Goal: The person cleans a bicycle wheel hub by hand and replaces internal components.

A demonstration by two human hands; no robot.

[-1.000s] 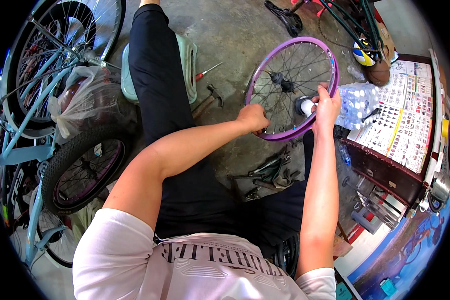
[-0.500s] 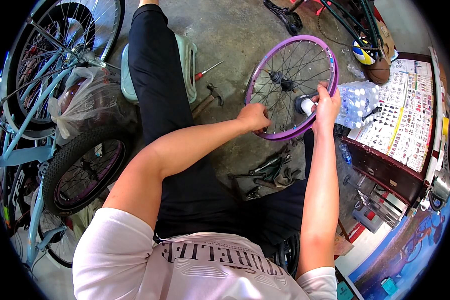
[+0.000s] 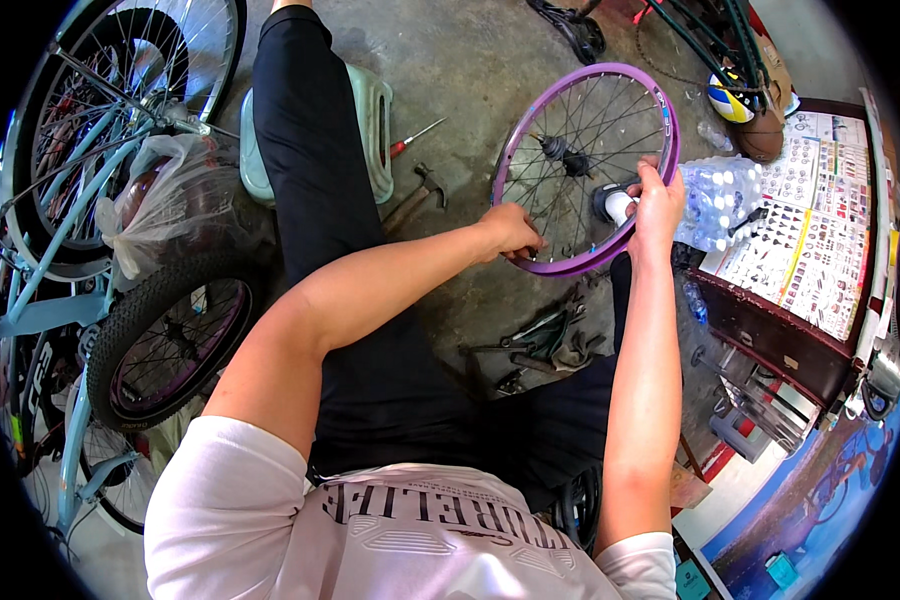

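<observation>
A purple-rimmed bicycle wheel point(image 3: 577, 267) without a tyre is held up in front of me, tilted, its dark spokes running to a black hub point(image 3: 576, 164). My right hand point(image 3: 656, 208) grips the right side of the rim, thumb and fingers wrapped round it. At the rim's lower left, my left hand point(image 3: 510, 231) is closed, fingertips pinched against the wheel beside the spoke ends. Whether something small is between those fingertips is hidden. Behind the rim, near my right hand, shows part of a black-and-white shoe point(image 3: 615, 205).
On the floor lie a hammer point(image 3: 416, 198), a red-handled screwdriver point(image 3: 416, 138) and a heap of tools point(image 3: 545, 340). A pale green stool point(image 3: 372, 135) stands by my left leg. Bicycles and a fat-tyred wheel point(image 3: 120, 365) crowd the left; bottled water point(image 3: 715, 200) and a poster-topped table point(image 3: 770, 325) stand right.
The wheel has tilted slightly and its upper edge has risen a little. Both hands keep their places on the rim, the left fingers shifting slightly.
</observation>
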